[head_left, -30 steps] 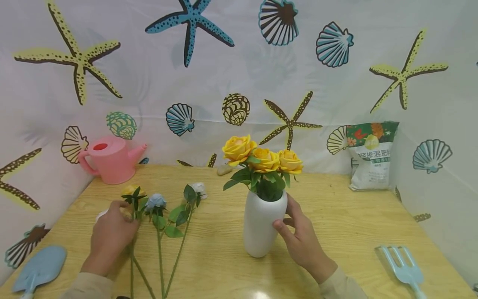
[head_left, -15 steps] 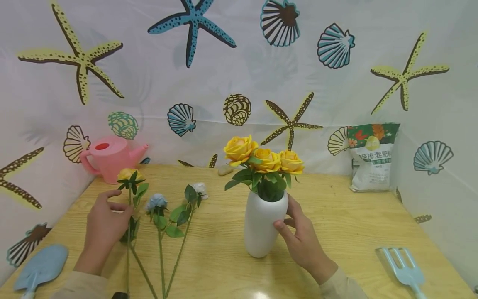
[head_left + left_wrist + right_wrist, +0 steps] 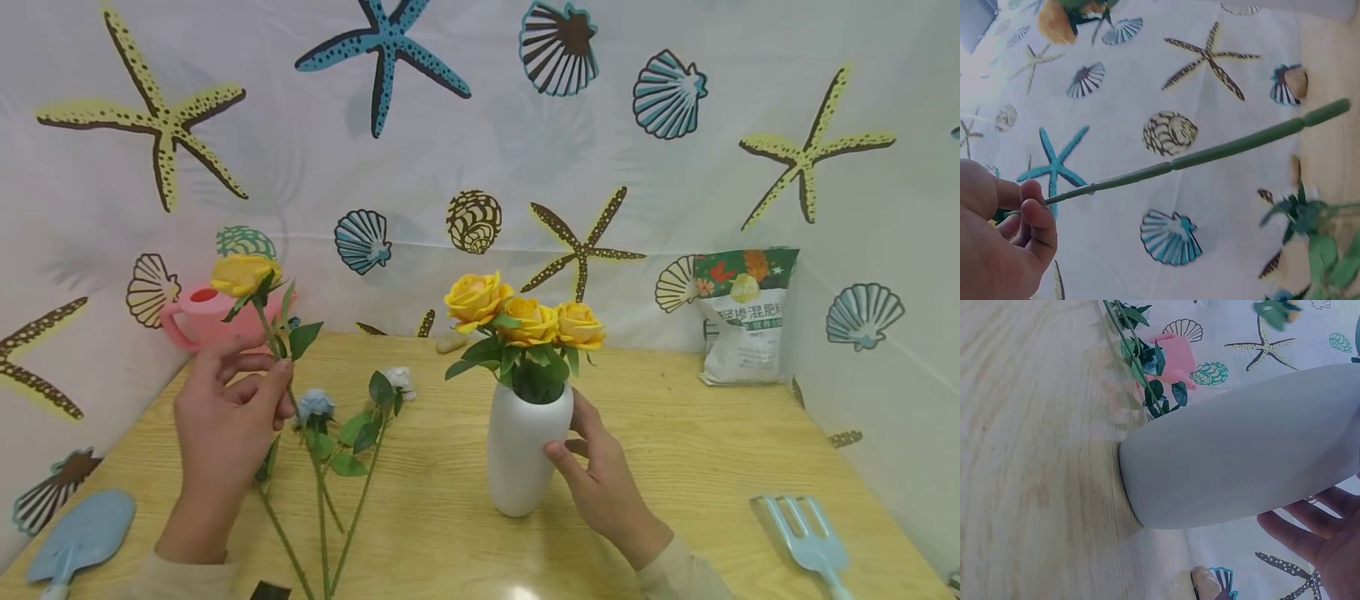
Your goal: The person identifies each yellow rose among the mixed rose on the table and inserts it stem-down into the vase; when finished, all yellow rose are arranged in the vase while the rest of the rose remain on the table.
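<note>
My left hand [image 3: 225,417] pinches the green stem of a yellow rose [image 3: 245,275] just under its leaves, raised over the left of the table. In the left wrist view the bare lower stem [image 3: 1210,153] reaches away from the fingertips. My right hand [image 3: 607,483] holds the right side of a white vase [image 3: 525,454], thumb on the front and fingers behind. The vase stands upright on the wood with three yellow roses [image 3: 528,321] in it. A blue rose [image 3: 315,404] and a white rose [image 3: 400,381] lie between the hands; another stem is partly hidden by my left hand.
A pink watering can [image 3: 206,321] stands at the back left, partly covered by the raised rose. At the left edge lies a blue trowel [image 3: 90,533], at the right a blue hand fork [image 3: 813,537]. A fertilizer bag [image 3: 746,325] and a stone [image 3: 452,341] are at the back.
My left hand has lifted the yellow rose off the table, and its bloom now tilts left in front of the watering can. The right hand and vase have stayed in place.
</note>
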Demonstrator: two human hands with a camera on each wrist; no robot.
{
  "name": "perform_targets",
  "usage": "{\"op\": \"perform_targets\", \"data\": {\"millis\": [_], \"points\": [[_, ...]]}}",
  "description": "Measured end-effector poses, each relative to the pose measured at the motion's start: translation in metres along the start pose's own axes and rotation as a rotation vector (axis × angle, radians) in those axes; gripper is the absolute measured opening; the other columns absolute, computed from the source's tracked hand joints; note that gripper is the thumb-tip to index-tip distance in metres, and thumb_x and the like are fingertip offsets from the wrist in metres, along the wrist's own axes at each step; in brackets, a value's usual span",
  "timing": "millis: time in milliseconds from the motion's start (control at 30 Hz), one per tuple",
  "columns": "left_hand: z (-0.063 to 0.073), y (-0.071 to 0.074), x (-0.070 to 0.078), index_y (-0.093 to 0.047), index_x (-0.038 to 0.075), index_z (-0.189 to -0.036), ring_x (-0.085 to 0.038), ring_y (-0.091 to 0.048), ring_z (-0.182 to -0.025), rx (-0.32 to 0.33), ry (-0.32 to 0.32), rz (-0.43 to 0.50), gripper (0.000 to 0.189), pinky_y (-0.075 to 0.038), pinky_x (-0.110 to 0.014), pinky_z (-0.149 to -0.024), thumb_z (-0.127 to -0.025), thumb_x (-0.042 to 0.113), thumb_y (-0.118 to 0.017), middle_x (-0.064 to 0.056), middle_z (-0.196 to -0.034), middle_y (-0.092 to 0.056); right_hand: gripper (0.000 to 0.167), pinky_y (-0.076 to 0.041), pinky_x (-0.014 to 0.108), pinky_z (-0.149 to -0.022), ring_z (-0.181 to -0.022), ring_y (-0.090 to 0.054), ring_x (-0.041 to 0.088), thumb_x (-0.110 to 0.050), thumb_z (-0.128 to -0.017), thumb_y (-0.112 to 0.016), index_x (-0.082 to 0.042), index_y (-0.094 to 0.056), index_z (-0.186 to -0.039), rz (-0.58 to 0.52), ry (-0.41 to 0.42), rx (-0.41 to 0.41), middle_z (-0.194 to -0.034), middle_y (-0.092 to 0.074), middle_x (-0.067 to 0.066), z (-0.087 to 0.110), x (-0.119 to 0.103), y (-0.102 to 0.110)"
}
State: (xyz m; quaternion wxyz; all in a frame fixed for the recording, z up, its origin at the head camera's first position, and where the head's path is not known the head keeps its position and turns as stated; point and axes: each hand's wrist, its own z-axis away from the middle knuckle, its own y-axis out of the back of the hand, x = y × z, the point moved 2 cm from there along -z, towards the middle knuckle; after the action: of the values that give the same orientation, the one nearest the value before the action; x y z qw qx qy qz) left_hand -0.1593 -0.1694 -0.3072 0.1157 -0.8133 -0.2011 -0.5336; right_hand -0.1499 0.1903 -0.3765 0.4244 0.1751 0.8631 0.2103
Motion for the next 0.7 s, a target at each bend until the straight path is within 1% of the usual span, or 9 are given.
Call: {"op": "perform_targets", "data": {"millis": [67, 133, 233, 300, 400, 467, 533, 633, 700], "points": [[0.007, -0.012, 0.017, -0.062, 0.011, -0.117, -0.007, -0.056, -0.046, 0.025, -0.111, 0.151, 0.033, -0.046, -0.015, -0.046, -0.091, -0.008, -0.068, 0.000, -0.088, -0.063, 0.060, -0.061, 0.036, -0.085, -0.115, -0.064, 0.026, -0.027, -0.104, -0.057, -0.007, -0.032, -0.155, -0.004, 0.002, 0.003, -0.143, -0.057, 0.017, 0.000, 0.000, 0.000], [0.013, -0.024, 0.033, -0.064, 0.004, -0.113, -0.008, -0.057, -0.048, 0.031, -0.223, 0.317, 0.030, -0.048, -0.015, -0.047, -0.088, -0.013, -0.067, -0.004, -0.088, -0.065, 0.060, -0.061, 0.035, -0.085, -0.115, -0.064, 0.024, -0.028, -0.104, -0.057, -0.007, -0.032, -0.155, -0.010, 0.006, 0.006, -0.142, -0.057, 0.017, 0.000, 0.000, 0.000], [0.023, -0.041, 0.053, -0.065, -0.007, -0.107, -0.009, -0.060, -0.052, 0.039, -0.373, 0.492, 0.022, -0.050, -0.015, -0.050, -0.087, -0.017, -0.066, -0.006, -0.087, -0.068, 0.060, -0.061, 0.035, -0.085, -0.114, -0.064, 0.023, -0.028, -0.104, -0.057, -0.007, -0.033, -0.155, -0.018, 0.017, 0.007, -0.141, -0.058, 0.017, -0.001, -0.001, -0.001], [0.029, -0.050, 0.064, -0.064, -0.014, -0.105, -0.011, -0.062, -0.054, 0.044, -0.439, 0.585, 0.019, -0.051, -0.017, -0.051, -0.087, -0.017, -0.066, -0.009, -0.086, -0.070, 0.060, -0.061, 0.036, -0.085, -0.114, -0.064, 0.024, -0.029, -0.104, -0.057, -0.007, -0.033, -0.154, -0.022, 0.022, 0.007, -0.141, -0.058, 0.017, -0.001, -0.002, -0.002], [0.037, -0.061, 0.077, -0.062, -0.019, -0.105, -0.013, -0.062, -0.056, 0.073, -0.485, 0.663, 0.020, -0.051, -0.019, -0.052, -0.087, -0.014, -0.068, -0.012, -0.086, -0.071, 0.060, -0.061, 0.037, -0.085, -0.114, -0.065, 0.026, -0.030, -0.104, -0.057, -0.006, -0.033, -0.154, -0.023, 0.015, 0.006, -0.141, -0.058, 0.017, -0.001, -0.003, -0.003], [0.041, -0.065, 0.084, -0.062, -0.020, -0.104, -0.015, -0.061, -0.055, 0.104, -0.485, 0.718, 0.022, -0.050, -0.020, -0.051, -0.086, -0.013, -0.071, -0.015, -0.085, -0.071, 0.061, -0.061, 0.037, -0.085, -0.114, -0.065, 0.028, -0.030, -0.104, -0.057, -0.006, -0.033, -0.154, -0.022, 0.009, 0.005, -0.141, -0.058, 0.017, -0.001, -0.004, -0.003], [0.045, -0.068, 0.089, -0.062, -0.019, -0.103, -0.016, -0.061, -0.053, 0.154, -0.485, 0.758, 0.022, -0.049, -0.021, -0.049, -0.083, -0.016, -0.071, -0.016, -0.083, -0.070, 0.061, -0.061, 0.037, -0.085, -0.114, -0.065, 0.029, -0.030, -0.104, -0.057, -0.007, -0.032, -0.155, -0.022, 0.003, 0.001, -0.142, -0.057, 0.016, -0.001, -0.004, -0.003], [0.049, -0.074, 0.095, -0.060, -0.021, -0.102, -0.020, -0.059, -0.051, 0.205, -0.501, 0.878, 0.022, -0.049, -0.023, -0.048, -0.081, -0.025, -0.066, -0.019, -0.082, -0.068, 0.061, -0.061, 0.038, -0.085, -0.114, -0.065, 0.029, -0.030, -0.104, -0.057, -0.007, -0.032, -0.155, -0.019, 0.004, 0.000, -0.142, -0.057, 0.016, -0.001, -0.003, -0.002], [0.052, -0.078, 0.098, -0.058, -0.021, -0.101, -0.022, -0.058, -0.050, 0.217, -0.517, 0.961, 0.023, -0.050, -0.025, -0.048, -0.079, -0.030, -0.059, -0.021, -0.083, -0.066, 0.061, -0.061, 0.038, -0.085, -0.114, -0.065, 0.028, -0.029, -0.104, -0.057, -0.008, -0.032, -0.155, -0.012, 0.007, 0.004, -0.142, -0.057, 0.016, 0.000, -0.003, -0.001]]}}
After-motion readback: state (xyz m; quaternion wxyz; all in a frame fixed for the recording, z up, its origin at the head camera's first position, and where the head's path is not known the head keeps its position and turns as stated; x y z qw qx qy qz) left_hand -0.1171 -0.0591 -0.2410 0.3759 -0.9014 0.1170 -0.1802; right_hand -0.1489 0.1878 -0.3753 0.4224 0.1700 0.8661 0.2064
